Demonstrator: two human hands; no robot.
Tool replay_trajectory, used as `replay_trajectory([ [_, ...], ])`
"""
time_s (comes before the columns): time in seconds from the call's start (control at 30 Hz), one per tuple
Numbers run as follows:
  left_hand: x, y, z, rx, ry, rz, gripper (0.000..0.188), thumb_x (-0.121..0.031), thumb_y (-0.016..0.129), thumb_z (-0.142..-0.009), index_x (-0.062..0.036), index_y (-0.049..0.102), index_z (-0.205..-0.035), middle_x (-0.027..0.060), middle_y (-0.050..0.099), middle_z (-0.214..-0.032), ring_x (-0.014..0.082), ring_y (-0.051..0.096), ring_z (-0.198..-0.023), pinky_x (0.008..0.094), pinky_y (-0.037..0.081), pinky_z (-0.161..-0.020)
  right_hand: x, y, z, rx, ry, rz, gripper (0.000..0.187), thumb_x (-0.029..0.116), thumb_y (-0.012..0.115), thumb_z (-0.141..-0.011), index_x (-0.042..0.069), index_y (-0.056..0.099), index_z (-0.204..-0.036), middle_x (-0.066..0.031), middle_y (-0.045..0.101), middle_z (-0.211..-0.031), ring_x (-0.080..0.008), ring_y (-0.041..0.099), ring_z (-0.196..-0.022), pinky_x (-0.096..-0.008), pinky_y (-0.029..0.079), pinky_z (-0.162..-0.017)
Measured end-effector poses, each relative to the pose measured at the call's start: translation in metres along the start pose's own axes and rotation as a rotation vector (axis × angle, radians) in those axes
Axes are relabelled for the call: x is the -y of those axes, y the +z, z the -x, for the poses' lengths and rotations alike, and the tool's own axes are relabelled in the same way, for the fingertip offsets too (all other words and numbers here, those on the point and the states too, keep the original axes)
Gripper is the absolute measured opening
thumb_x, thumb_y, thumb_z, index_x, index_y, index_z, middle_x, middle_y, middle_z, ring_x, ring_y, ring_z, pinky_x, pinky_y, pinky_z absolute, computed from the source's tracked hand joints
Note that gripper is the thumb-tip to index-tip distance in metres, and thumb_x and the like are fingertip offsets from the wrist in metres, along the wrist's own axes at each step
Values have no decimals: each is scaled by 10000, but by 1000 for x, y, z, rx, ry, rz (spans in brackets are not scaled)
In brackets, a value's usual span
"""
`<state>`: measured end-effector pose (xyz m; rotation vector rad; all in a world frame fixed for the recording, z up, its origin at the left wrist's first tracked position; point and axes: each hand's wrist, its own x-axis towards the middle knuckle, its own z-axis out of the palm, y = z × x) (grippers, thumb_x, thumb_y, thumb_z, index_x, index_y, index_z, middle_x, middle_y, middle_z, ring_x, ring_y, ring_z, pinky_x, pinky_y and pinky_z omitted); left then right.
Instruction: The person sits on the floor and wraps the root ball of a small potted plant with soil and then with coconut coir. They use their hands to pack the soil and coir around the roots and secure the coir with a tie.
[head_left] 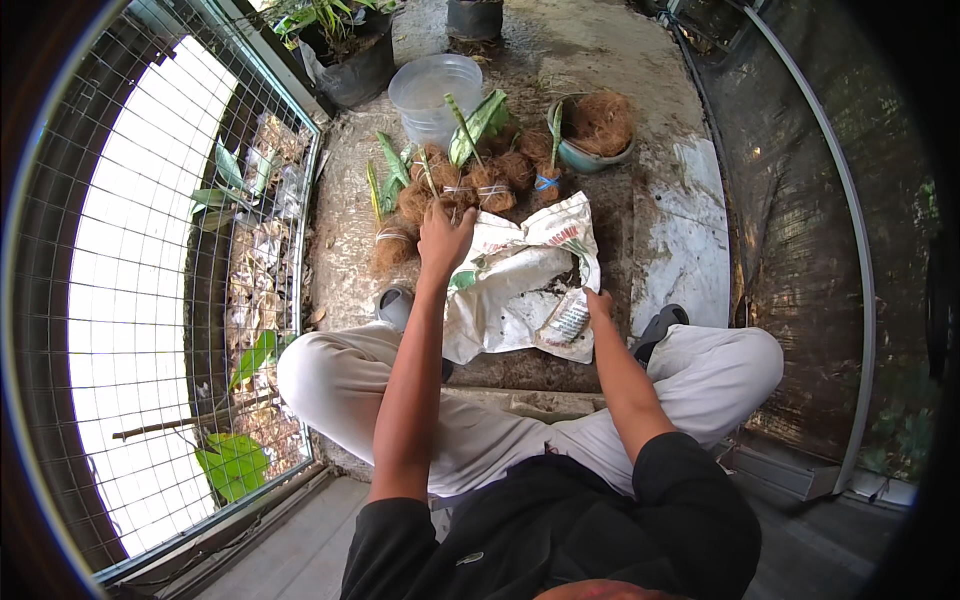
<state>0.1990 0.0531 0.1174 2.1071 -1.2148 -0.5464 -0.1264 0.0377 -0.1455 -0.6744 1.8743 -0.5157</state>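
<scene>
Concrete floor [680,240]; white sack [520,290] hides right hand's [598,302] grip.

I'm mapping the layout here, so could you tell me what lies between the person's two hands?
In the head view, the crumpled white sack fills the stretch between the left hand and the right hand.

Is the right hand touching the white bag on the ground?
Touching. The head view shows the right hand pressed onto the right edge of the crumpled white bag, with no gap visible between them.
</scene>
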Motion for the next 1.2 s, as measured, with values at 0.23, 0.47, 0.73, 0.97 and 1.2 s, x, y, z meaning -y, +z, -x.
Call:
replay_trajectory([
  [0.23, 154, 92, 70, 472, -790, -518, 957, -543, 679, -731, -72, 272, -1458, 187, 422, -1431, 326, 426, -1323, 545, 273, -1078, 9, -37, -17, -128, -414, -54, 268, 193, 692, -741, -33, 695, -885, -196, 689, -780, -301, 674, -744, -397, 486, -704],
  [0.47, 171, 101, 71, 584, -637, -405, 885, -495, 704, -742, -86, 340, -1437, 132, 477, -1418, 298, 473, -1297, 525, 285, -1093, 62, -32, 54, -206, -592, 181, 280, 285, 661, -827, 8, 696, -833, -191, 653, -686, -352, 650, -670, -430, 493, -678],
  [0.73, 119, 119, 66, 417, -583, -393, 781, -488, 675, -745, -70, 434, -1360, 196, 425, -1408, 364, 415, -1310, 514, 352, -1054, 69, -58, 7, -445, -433, 260, 692, 480, 747, -747, 84, 545, -1277, -220, 615, -1160, -305, 603, -1069, -433, 473, -919],
  [0.97, 115, 124, 66, 326, -419, -334, 694, -475, 637, -778, -40, 491, -1299, 250, 444, -1344, 414, 431, -1268, 529, 363, -1025, 287, -131, 230, 344, -1108, -521, 426, 272, 613, -936, 82, 518, -1306, -61, 609, -1164, -142, 580, -1027, -292, 487, -831],
  [1.2, 99, 144, 70, 336, -306, -316, 616, -448, 622, -801, -33, 515, -1244, 235, 451, -1307, 392, 437, -1247, 523, 343, -1024, 388, -239, 391, 732, -2285, -67, 793, 536, 623, -855, 198, 285, -1488, -298, 254, -1473, -385, 338, -1344, -609, 366, -1006],
])
